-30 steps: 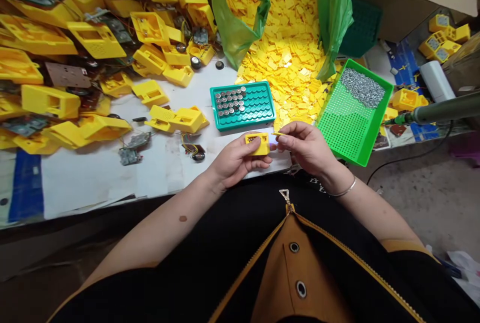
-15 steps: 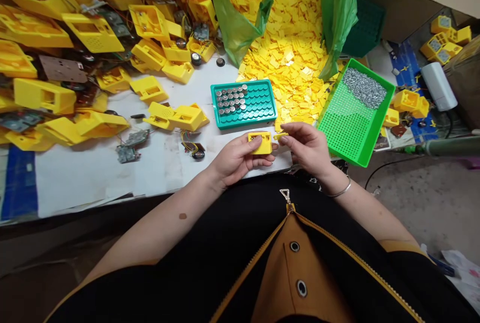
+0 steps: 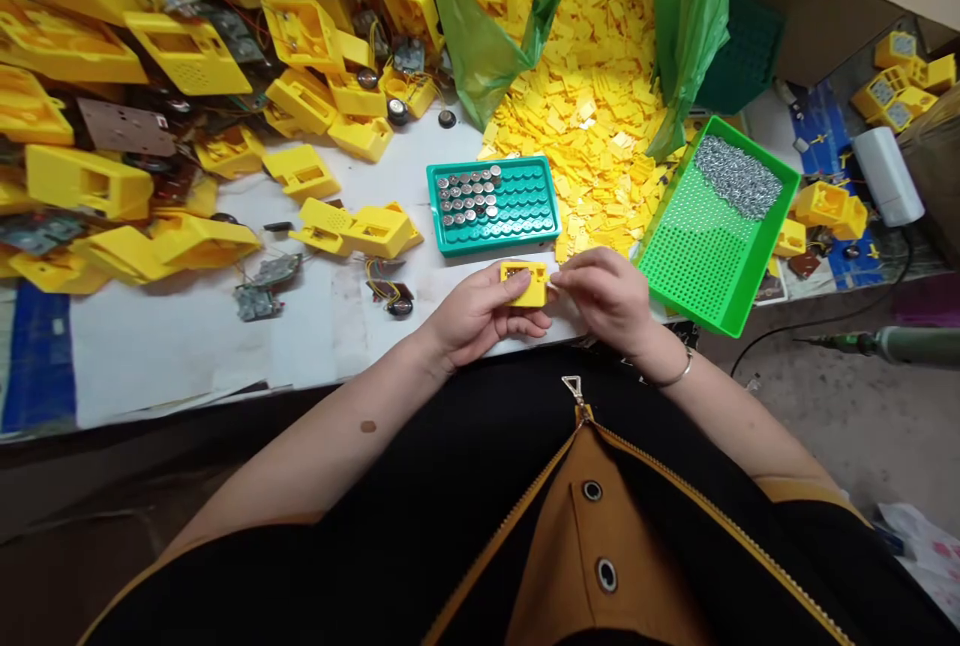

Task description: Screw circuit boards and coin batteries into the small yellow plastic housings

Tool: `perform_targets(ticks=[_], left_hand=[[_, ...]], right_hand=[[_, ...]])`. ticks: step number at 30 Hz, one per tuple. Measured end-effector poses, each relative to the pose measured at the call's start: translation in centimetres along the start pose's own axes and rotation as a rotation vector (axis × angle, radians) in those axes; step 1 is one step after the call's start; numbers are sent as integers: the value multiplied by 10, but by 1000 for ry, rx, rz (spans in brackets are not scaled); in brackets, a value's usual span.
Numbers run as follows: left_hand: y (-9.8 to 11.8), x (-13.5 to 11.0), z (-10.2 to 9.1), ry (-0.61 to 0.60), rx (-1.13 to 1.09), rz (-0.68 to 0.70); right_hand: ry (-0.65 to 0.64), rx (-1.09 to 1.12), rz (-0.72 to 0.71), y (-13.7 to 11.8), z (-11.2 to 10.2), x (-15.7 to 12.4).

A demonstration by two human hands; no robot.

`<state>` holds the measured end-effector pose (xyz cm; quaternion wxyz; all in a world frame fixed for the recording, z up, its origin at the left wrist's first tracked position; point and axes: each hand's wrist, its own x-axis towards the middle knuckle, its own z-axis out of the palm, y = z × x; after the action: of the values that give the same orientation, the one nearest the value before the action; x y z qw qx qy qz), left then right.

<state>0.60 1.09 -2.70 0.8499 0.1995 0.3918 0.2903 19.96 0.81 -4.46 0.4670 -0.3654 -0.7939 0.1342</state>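
My left hand (image 3: 480, 311) is closed around a small yellow plastic housing (image 3: 534, 291), its thumb pressed on the top face. An opening shows in the housing near the thumb, with small metal parts inside. Just to the right, my right hand (image 3: 606, 291) is in a pinch, fingertips close to the housing's right edge. A tiny pale bit shows at those fingertips; what they hold is mostly hidden. Behind both hands lies a teal tray (image 3: 493, 244) with round silver button cells in rows on its left part.
Small yellow plastic pieces (image 3: 592, 116) spill from a green bag (image 3: 686, 36). A green perforated basket (image 3: 679, 271) with small silver metal parts stands at the right. Yellow housings (image 3: 86, 181) with wired circuit boards pile up at left. A screwdriver-like tool (image 3: 892, 344) is at far right.
My right hand has tilted, bringing its fingertips against or near the housing's right edge. The small yellow piece seen in its pinch earlier is now out of sight. The view has shifted slightly.
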Motion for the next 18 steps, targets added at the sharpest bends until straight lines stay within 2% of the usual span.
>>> perform_targets(ticks=[2, 4, 7, 9, 12, 18], left_hand=[[-3, 0, 3, 36, 40, 58], [-7, 0, 6, 73, 120, 122], [-14, 1, 13, 116, 294, 243], [-17, 3, 16, 120, 423, 314], [-18, 3, 16, 80, 562, 365], [-16, 2, 7, -46, 601, 330]], right_hand=[[32, 188, 295, -7, -2, 5], [8, 358, 552, -16, -3, 9], [-87, 487, 812, -30, -2, 13], [-101, 493, 876, -37, 1, 14], [-142, 428, 872, -44, 2, 17], [-309, 282, 932, -41, -6, 24]])
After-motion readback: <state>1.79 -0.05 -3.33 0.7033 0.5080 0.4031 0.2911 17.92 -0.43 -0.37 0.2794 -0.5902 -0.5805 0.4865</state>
